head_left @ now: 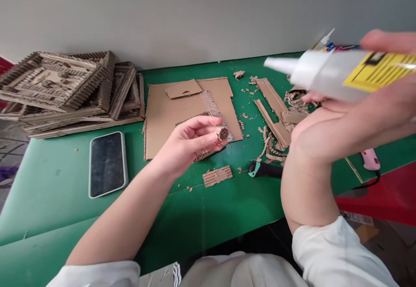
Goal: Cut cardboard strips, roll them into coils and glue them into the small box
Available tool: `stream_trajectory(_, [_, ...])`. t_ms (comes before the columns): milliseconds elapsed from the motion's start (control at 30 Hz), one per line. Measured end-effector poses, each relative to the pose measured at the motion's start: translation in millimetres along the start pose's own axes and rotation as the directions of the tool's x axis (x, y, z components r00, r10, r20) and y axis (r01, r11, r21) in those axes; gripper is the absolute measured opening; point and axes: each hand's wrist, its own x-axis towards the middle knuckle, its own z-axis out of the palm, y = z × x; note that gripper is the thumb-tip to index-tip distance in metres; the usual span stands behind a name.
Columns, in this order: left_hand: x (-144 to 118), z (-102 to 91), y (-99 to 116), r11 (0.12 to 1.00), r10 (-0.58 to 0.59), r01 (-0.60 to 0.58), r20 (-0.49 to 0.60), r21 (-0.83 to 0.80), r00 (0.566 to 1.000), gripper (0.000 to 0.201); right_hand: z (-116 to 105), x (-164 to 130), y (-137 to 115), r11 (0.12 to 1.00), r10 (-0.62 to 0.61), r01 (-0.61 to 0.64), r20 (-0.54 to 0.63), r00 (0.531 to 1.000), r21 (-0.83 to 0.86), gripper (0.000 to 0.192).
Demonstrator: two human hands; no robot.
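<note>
Up close, a glue bottle (341, 72) is clasped in the right hand (351, 118).
A small cardboard roll (222, 133) is pinched by the left hand (186, 146) above the green surface (58, 178).

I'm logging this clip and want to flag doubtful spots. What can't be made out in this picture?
- Glue bottle, head view: its rear end is cut off by the right edge, and the yellow label is too blurred to read.
- Small cardboard roll in the left hand: only its end shows; fingers cover the rest.
- Cutter: the right hand and its wrist hide its far end.
- Phone: screen dark.
</note>
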Motion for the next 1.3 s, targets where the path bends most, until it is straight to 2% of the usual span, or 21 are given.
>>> stream_trajectory(33, [2.4, -5.7, 1.8, 0.993, 0.054, -0.047, -0.060, 0.111, 0.997, 0.029, -2.2, 7.3, 4.3, 0.954, -0.295, 0.294, -0.006, 0.956, -0.053, 0.014])
stream_trajectory(67, [4.8, -11.8, 3.2, 0.966, 0.110, -0.081, -0.111, 0.245, 0.988, 0.028, -7.3, 15.3, 8.2, 0.892, -0.448, 0.444, -0.032, 0.894, -0.079, 0.015])
stream_trajectory(100, [7.4, -17.7, 3.8, 0.920, 0.150, -0.084, -0.147, 0.383, 0.978, 0.028, -15.2, 24.0, 11.9, 0.882, -0.470, 0.469, -0.028, 0.882, -0.055, 0.021])
stream_trajectory(167, [12.8, -27.2, 2.5, 0.783, 0.200, -0.049, -0.175, 0.620, 0.964, 0.027, -36.9, 41.9, 19.6, 0.948, -0.308, 0.310, -0.036, 0.951, 0.069, 0.041])
stream_trajectory(200, [15.8, -30.2, 0.8, 0.693, 0.209, -0.026, -0.167, 0.720, 0.963, 0.025, -48.9, 49.8, 24.1, 0.983, -0.149, 0.148, -0.002, 0.989, 0.107, 0.044])
stream_trajectory(233, [18.9, -31.9, -1.6, 0.601, 0.203, -0.012, -0.138, 0.799, 0.970, 0.023, -60.4, 56.0, 29.1, 0.988, 0.037, -0.043, 0.039, 0.999, 0.149, 0.043])
stream_trajectory(300, [25.3, -32.8, -7.0, 0.433, 0.190, -0.039, -0.049, 0.901, 0.981, 0.020, -78.7, 60.9, 41.0, 0.962, 0.183, -0.190, 0.053, 0.982, 0.197, 0.033])
stream_trajectory(333, [28.3, -32.6, -9.8, 0.361, 0.181, -0.071, 0.005, 0.930, 0.983, 0.020, -84.7, 59.2, 47.2, 0.947, 0.267, -0.274, 0.067, 0.961, 0.164, 0.023])
stream_trajectory(367, [31.1, -32.5, -12.4, 0.296, 0.173, -0.105, 0.054, 0.950, 0.983, 0.022, -88.7, 55.0, 53.2, 0.931, 0.339, -0.341, 0.040, 0.940, 0.130, 0.016])
stream_trajectory(400, [33.4, -32.7, -14.9, 0.239, 0.165, -0.136, 0.098, 0.962, 0.981, 0.023, -90.9, 49.1, 58.6, 0.935, 0.338, -0.335, -0.007, 0.941, 0.117, 0.016])
stream_trajectory(500, [38.1, -35.5, -21.5, 0.121, 0.157, -0.202, 0.182, 0.972, 0.971, 0.028, -92.3, 29.3, 70.3, 0.934, 0.355, -0.355, -0.006, 0.935, 0.045, 0.023])
stream_trajectory(600, [40.0, -39.0, -27.6, 0.064, 0.170, -0.250, 0.236, 0.966, 0.957, 0.031, -94.0, 19.8, 77.3, 0.926, 0.376, -0.377, 0.018, 0.926, 0.000, 0.024])
stream_trajectory(800, [40.3, -39.3, -33.3, 0.003, 0.183, -0.296, 0.291, 0.955, 0.939, 0.031, -99.5, 20.7, 86.1, 0.915, 0.401, -0.398, 0.040, 0.915, -0.070, 0.023])
stream_trajectory(967, [39.5, -42.0, -31.7, -0.006, 0.148, -0.316, 0.314, 0.949, 0.938, 0.026, -98.5, 17.1, 87.9, 0.912, 0.400, -0.391, 0.059, 0.915, -0.122, 0.024])
stream_trajectory(1300, [41.6, -45.0, -35.8, 0.001, 0.186, -0.339, 0.333, 0.941, 0.924, 0.021, -98.9, 14.8, 91.5, 0.920, 0.377, -0.363, 0.078, 0.923, -0.151, 0.024])
